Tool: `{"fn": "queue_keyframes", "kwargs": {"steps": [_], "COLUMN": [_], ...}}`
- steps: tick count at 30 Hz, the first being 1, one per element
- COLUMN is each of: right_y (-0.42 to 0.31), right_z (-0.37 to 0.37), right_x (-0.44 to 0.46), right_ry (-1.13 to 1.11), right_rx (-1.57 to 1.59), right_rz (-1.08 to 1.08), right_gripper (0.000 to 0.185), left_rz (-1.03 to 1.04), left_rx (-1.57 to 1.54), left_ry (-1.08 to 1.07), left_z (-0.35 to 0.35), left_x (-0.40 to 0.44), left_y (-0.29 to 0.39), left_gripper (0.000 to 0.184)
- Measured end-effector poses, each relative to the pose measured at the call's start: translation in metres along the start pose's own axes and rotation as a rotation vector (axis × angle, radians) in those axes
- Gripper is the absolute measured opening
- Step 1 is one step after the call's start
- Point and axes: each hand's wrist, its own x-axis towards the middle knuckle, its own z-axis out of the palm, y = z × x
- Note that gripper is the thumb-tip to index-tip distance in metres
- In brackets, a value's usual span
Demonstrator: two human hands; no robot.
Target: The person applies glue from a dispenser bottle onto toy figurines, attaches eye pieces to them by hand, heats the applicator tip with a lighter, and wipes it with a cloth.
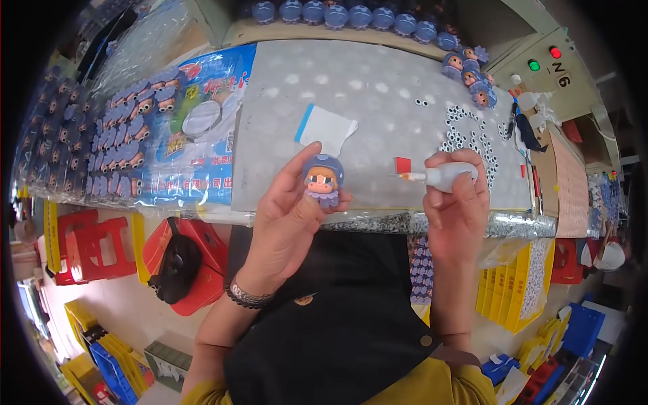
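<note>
My left hand [290, 209] is closed around a small doll head [324, 181] with a blue-purple cap, orange hair and a ruffled collar. Its face is turned up toward me. In my right hand [460, 202] is a white squeeze bottle [451, 177], lying nearly level, its thin needle tip pointing left at the doll head with a gap between them. A small red square [402, 165] lies on the grey mat [283, 148] beside the needle. Farther back rests a white paper piece [327, 129] with a blue edge. Many small black-and-white eye pieces [489, 152] are spread beyond my right hand.
Rows of doll heads [120, 138] stand at the left on a blue printed plastic sheet [209, 121]. More line the back shelf [359, 17], and several lie at the back right [478, 84]. A black-handled tool [523, 131] lies at right. Red stools [98, 246] and yellow bins [506, 290] sit below.
</note>
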Motion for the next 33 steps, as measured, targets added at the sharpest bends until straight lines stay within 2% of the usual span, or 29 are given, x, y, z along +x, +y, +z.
{"fn": "queue_keyframes", "kwargs": {"steps": [5, 8, 16, 33], "right_y": [0.023, 0.032, 0.038, 0.036], "right_z": [0.026, 0.03, 0.025, 0.024], "right_x": [-0.015, -0.021, -0.026, -0.041], "right_ry": [-0.003, 0.003, -0.056, -0.114], "right_rx": [-0.223, -0.425, -0.612, -0.658], "right_rz": [-0.128, -0.332, -0.494, -0.537], "right_gripper": [0.025, 0.024, 0.027, 0.032], "left_rz": [0.045, 0.089, 0.115, 0.192], "left_rx": [0.168, 0.229, 0.295, 0.406], "left_ry": [0.029, 0.046, 0.119, 0.086], "left_z": [-0.004, -0.008, -0.008, -0.007], "left_x": [-0.006, -0.006, -0.008, -0.013], "left_y": [-0.003, -0.007, -0.017, -0.025], "left_gripper": [0.069, 0.069, 0.077, 0.073]}}
